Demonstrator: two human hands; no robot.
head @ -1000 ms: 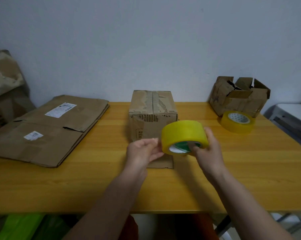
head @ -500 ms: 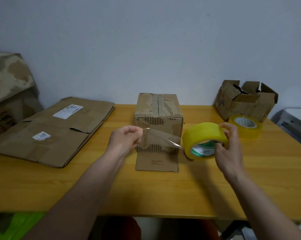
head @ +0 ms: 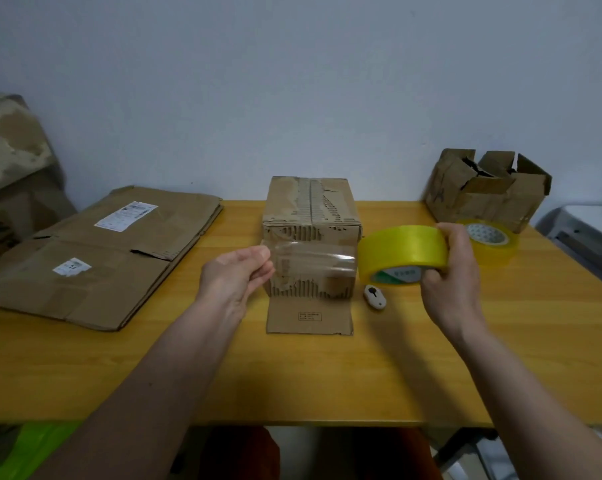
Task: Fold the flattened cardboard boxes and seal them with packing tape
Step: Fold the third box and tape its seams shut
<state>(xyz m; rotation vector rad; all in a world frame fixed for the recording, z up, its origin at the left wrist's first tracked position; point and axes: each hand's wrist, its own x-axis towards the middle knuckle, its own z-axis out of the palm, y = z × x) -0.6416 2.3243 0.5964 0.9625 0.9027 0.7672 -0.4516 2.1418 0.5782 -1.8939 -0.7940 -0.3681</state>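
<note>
A worn, folded cardboard box (head: 311,213) stands in the middle of the wooden table (head: 396,368), with one flap lying flat toward me. My right hand (head: 451,271) grips a yellow roll of packing tape (head: 401,252) just right of the box. My left hand (head: 239,275) pinches the free end of the clear tape strip (head: 313,258), which stretches across the box's front face. Flattened cardboard boxes (head: 95,251) lie stacked on the table's left side.
A small white cutter (head: 375,296) lies on the table beside the box's right bottom corner. A second yellow tape roll (head: 491,240) sits at the back right, in front of an open crumpled box (head: 486,188). More cardboard leans at the far left.
My hands have drawn apart, pulling a longer strip of tape off the roll across the box front. The white cutter, hidden before, is in sight.
</note>
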